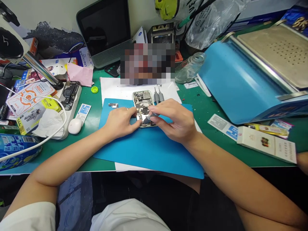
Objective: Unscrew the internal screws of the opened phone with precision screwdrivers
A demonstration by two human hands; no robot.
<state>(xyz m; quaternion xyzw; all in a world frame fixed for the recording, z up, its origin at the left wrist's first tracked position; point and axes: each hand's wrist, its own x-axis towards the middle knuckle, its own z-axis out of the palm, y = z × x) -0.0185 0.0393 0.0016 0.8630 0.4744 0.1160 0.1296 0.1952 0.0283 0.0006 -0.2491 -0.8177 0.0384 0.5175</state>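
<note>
An opened smartphone (145, 99) lies on the blue mat (134, 150), its inner boards and parts exposed. My left hand (121, 121) grips the phone's lower left edge, thumb and fingers pressed against it. Over the phone's lower right, my right hand (178, 120) pinches a slim grey screwdriver (150, 117) between thumb and fingers. Its tip points down and left into the phone; what it touches is too small to make out. Two more grey screwdrivers (158, 96) lie just beyond the right hand. A small loose phone part (113, 105) rests on the mat to the left.
Boxes, a white earbud case (75, 126) and a second opened phone (69, 93) crowd the left. A tablet-like screen (103, 32) stands behind. Toward the right are a glass jar (190, 69), a blue machine with a metal plate (240, 80) and a cigarette box (267, 144).
</note>
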